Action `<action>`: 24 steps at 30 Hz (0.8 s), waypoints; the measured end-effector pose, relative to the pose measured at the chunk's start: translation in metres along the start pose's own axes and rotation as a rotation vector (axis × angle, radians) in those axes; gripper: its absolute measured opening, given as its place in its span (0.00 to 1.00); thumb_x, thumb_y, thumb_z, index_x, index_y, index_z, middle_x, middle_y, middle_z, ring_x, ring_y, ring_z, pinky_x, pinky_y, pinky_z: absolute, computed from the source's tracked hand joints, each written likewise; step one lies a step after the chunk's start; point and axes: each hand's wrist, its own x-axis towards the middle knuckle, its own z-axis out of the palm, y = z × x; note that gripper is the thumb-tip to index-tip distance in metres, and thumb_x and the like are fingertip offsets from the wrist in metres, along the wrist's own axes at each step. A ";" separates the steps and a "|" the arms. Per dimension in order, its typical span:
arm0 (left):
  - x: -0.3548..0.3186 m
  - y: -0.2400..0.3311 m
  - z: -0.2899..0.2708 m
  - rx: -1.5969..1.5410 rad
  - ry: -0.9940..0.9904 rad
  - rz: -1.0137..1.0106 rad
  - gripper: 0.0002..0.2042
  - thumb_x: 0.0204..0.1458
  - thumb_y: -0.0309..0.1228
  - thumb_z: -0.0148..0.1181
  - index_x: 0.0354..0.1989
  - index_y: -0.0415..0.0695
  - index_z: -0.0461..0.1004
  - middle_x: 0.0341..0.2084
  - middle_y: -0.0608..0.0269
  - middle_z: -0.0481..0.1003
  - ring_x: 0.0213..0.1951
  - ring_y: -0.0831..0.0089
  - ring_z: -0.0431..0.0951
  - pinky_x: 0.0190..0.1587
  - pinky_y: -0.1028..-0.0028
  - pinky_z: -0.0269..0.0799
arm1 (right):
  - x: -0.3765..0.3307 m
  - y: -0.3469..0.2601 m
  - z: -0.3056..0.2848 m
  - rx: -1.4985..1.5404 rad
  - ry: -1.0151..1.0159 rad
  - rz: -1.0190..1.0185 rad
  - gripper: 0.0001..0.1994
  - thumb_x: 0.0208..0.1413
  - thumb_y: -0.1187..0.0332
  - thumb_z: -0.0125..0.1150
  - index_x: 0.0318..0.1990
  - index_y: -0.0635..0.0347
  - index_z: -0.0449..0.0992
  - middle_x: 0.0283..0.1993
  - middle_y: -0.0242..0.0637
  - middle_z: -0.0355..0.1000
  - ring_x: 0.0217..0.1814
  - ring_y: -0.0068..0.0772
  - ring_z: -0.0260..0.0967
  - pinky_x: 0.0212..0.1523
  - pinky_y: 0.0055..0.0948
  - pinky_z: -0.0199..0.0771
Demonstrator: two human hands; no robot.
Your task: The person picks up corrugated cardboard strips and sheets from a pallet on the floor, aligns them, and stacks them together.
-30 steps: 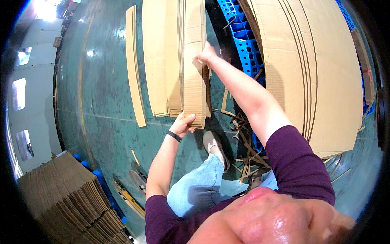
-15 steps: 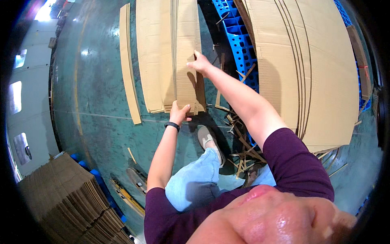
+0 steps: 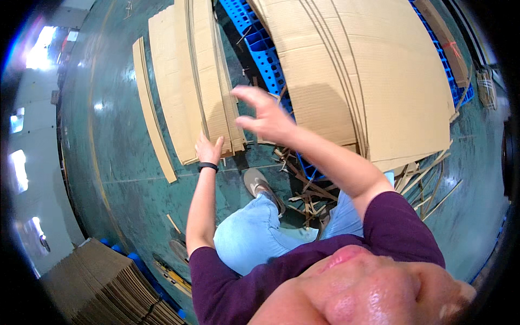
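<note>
A stack of long brown cardboard sheets (image 3: 187, 81) lies on the green floor in front of me. My left hand (image 3: 207, 150), with a black wristband, rests flat against the near end of that stack, thumb apart from the fingers. My right hand (image 3: 265, 115) hangs in the air just right of the stack, fingers spread and holding nothing. Left of the stack lies a single narrow cardboard strip (image 3: 151, 114).
A big pile of wide cardboard sheets (image 3: 374, 81) sits on blue plastic pallets (image 3: 262, 57) to the right. Thin cardboard offcuts (image 3: 311, 195) litter the floor by my feet. Bundled flat cardboard (image 3: 103, 287) stands at the lower left.
My right hand has let go of the top of the stack and lifted away, fingers spread. The sheets now lie flat on the floor. My left hand stays at their near end.
</note>
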 end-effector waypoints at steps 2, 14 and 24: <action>0.005 0.045 -0.041 -0.187 0.144 0.415 0.33 0.43 0.36 0.64 0.57 0.35 0.59 0.50 0.43 0.66 0.55 0.52 0.65 0.57 0.60 0.60 | -0.015 -0.030 -0.088 -0.125 0.136 0.118 0.25 0.45 0.66 0.62 0.53 0.61 0.68 0.57 0.47 0.63 0.63 0.44 0.56 0.64 0.39 0.53; -0.081 0.377 0.020 -0.811 -0.420 0.278 0.43 0.39 0.35 0.69 0.61 0.34 0.50 0.56 0.40 0.58 0.50 0.57 0.67 0.51 0.66 0.67 | -0.166 0.062 -0.466 -0.994 0.521 0.970 0.38 0.42 0.44 0.62 0.56 0.64 0.65 0.56 0.53 0.65 0.60 0.43 0.61 0.59 0.35 0.59; -0.055 0.302 -0.015 -1.068 -0.698 0.096 0.20 0.38 0.30 0.69 0.41 0.35 0.72 0.38 0.55 0.74 0.44 0.68 0.73 0.43 0.65 0.69 | -0.187 0.043 -0.425 -0.058 0.383 1.000 0.29 0.42 0.52 0.66 0.50 0.62 0.70 0.45 0.43 0.73 0.47 0.37 0.69 0.48 0.37 0.68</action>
